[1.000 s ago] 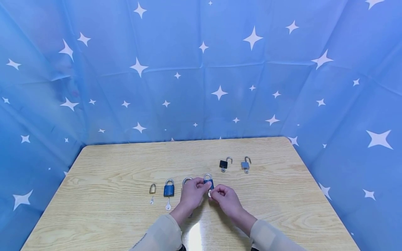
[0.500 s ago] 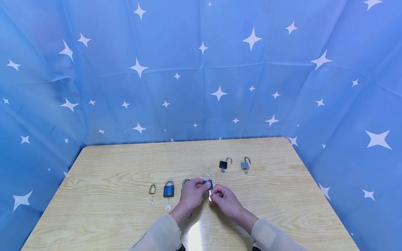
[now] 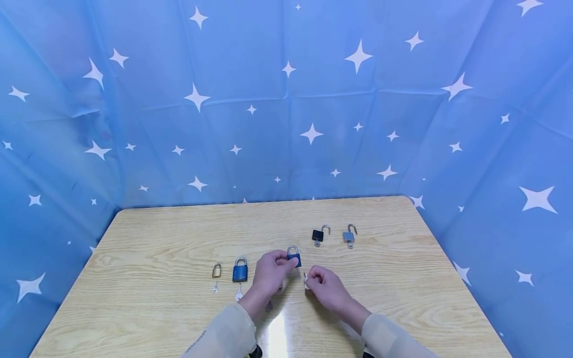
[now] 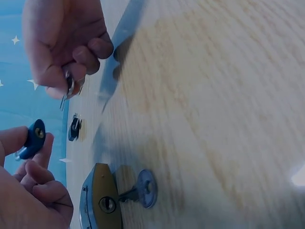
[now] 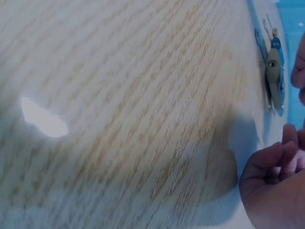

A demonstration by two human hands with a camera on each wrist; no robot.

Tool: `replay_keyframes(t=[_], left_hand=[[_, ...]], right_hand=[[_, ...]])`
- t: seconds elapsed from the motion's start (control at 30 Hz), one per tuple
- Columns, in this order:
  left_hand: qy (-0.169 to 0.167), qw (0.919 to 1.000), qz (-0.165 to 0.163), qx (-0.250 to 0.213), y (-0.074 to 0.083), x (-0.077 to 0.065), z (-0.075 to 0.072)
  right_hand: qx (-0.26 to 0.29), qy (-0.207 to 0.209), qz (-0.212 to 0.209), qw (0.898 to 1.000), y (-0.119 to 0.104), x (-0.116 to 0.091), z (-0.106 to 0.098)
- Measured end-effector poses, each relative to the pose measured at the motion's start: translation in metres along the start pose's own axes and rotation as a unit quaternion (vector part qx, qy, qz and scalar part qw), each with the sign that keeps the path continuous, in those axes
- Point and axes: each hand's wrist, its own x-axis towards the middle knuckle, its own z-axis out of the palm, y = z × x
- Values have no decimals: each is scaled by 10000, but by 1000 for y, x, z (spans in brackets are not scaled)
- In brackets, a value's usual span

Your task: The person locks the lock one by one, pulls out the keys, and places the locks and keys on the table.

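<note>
My left hand pinches a small blue padlock between thumb and fingers, its steel shackle pointing away from me. In the left wrist view the keyhole in the underside of this blue padlock shows bare. To its right, my right hand pinches a small silver key, clear of the lock. Under my left arm lies a larger padlock with a brass-coloured base, mostly hidden in the head view. Its loose key lies just by the keyhole.
On the left lie a small brass padlock with a key and a blue padlock with a key. Farther back, a black padlock and a grey padlock have raised shackles and keys inserted.
The key, earlier at the underside of the blue padlock, has come away from it. My right hand has drawn back slightly toward me and right; my left has shifted slightly left with the padlock.
</note>
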Motion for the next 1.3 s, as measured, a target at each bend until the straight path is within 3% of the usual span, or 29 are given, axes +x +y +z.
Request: replay_keyframes(t=[0.17,0.33,0.67,0.87,1.3], left_hand=[[14,9989,168,435,1,1,-3],[121,9922,348,1194,1,-1,-3],[352,9646,531,2558,-1,-3,6],[419,9565,352,2865,-2,0,12],[559,9452,444,3186,-2,3,16]], right_hand=[[-54,293,100,9995,0,0,-4],[-83,523,212,9984,0,-1,-6],[-3,710,266,9971,3,0,-7],[-72,740,254,9969,3,-1,-6],[-78,764,276,9967,4,-2,-7]])
